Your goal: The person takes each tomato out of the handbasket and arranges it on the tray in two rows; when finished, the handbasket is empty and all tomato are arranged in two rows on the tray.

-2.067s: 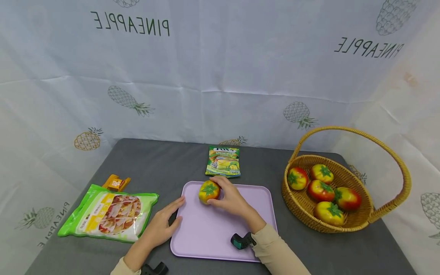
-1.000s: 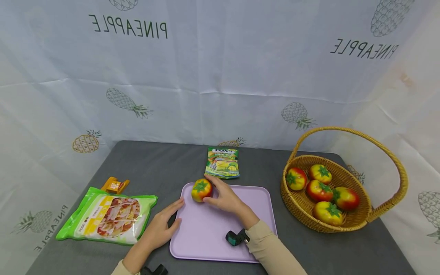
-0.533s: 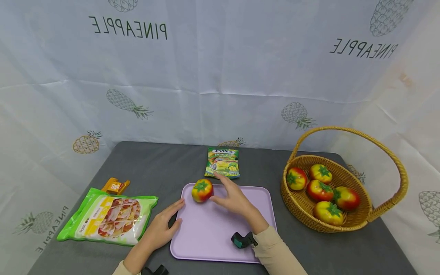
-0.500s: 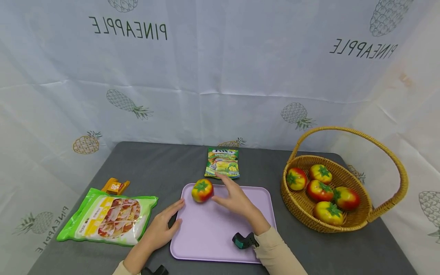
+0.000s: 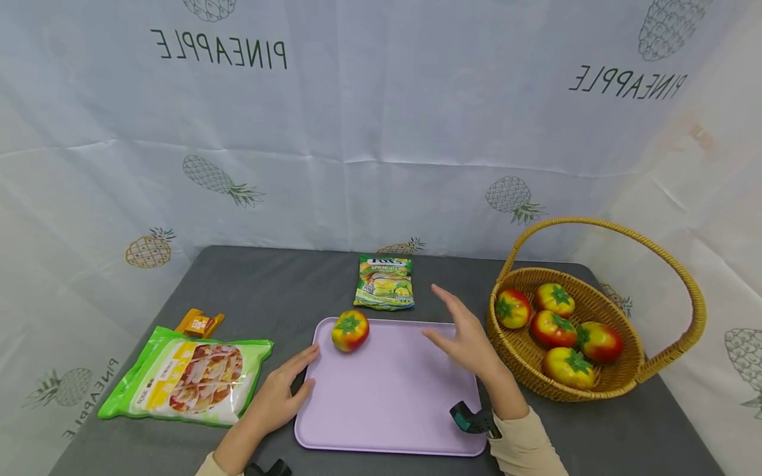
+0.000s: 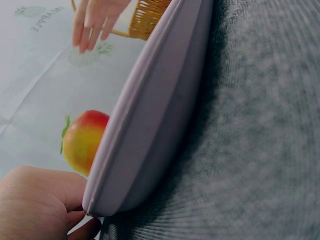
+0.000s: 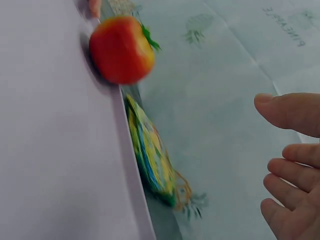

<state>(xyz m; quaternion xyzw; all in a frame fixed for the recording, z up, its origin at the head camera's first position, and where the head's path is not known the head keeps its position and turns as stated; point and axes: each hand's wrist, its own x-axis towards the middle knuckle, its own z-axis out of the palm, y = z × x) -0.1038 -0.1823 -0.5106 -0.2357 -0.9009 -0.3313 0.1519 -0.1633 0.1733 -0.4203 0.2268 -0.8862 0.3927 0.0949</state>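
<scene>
A red-and-yellow tomato-like fruit with a green leafy top sits in the far left corner of a lilac tray. My left hand touches the tray's left edge, its fingers extended; in the left wrist view the hand lies against the rim. Over the right side of the tray hangs my right hand, holding nothing, thumb and fingers spread apart. It stands between the single fruit and a wicker basket where several similar fruits lie.
Behind the tray lies a green candy packet. A green-and-white food bag and a small orange wrapper rest at the left. The basket's tall handle arches above the right side.
My right hand has let go of the fruit after shifting it slightly left on the tray, then moved right toward the basket. My left hand has stayed at the tray edge.
</scene>
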